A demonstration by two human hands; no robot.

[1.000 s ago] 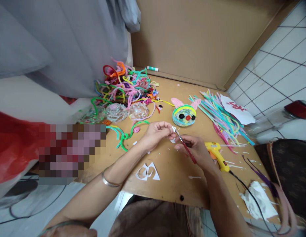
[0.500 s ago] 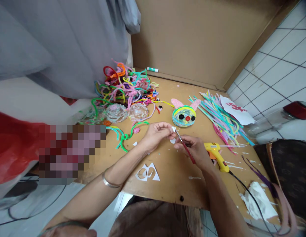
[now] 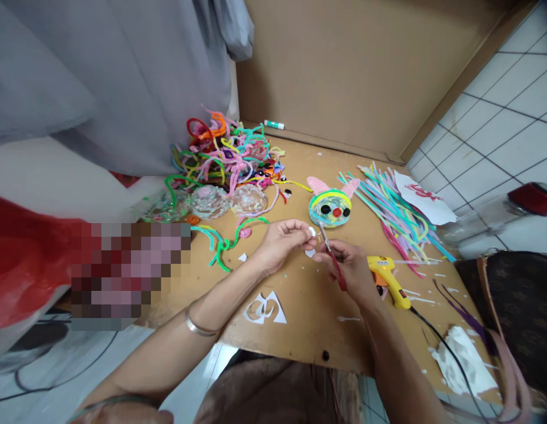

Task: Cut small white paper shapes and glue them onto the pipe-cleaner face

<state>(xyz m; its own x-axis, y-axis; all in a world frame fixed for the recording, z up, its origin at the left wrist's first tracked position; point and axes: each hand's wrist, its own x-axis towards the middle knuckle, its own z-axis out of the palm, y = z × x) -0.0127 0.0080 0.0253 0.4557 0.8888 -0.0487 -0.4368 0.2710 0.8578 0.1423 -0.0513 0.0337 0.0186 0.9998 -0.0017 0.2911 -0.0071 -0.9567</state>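
Note:
My left hand (image 3: 288, 241) pinches a small white paper piece (image 3: 312, 231) between thumb and fingertips. My right hand (image 3: 346, 265) is closed round the red handles of a pair of scissors (image 3: 330, 250), whose blades point up and away, just right of the paper. Beneath the hands lies another white paper scrap (image 3: 310, 253). Just beyond them sits a round animal face (image 3: 330, 211) with pink ears, two black eyes, a red nose and a yellow and green band. White paper with round holes cut out (image 3: 264, 308) lies nearer my body.
A yellow glue gun (image 3: 390, 281) with a black cord lies right of my right hand. Pipe cleaners (image 3: 388, 200) are bundled at the right, and a tangled colourful heap (image 3: 229, 153) stands at back left. A dark bag (image 3: 511, 312) and crumpled tissue (image 3: 463, 360) are at the right edge.
The scissors' blades have moved off the paper piece, swinging a little to the right and more upright. My left hand keeps its pinch almost in the same place.

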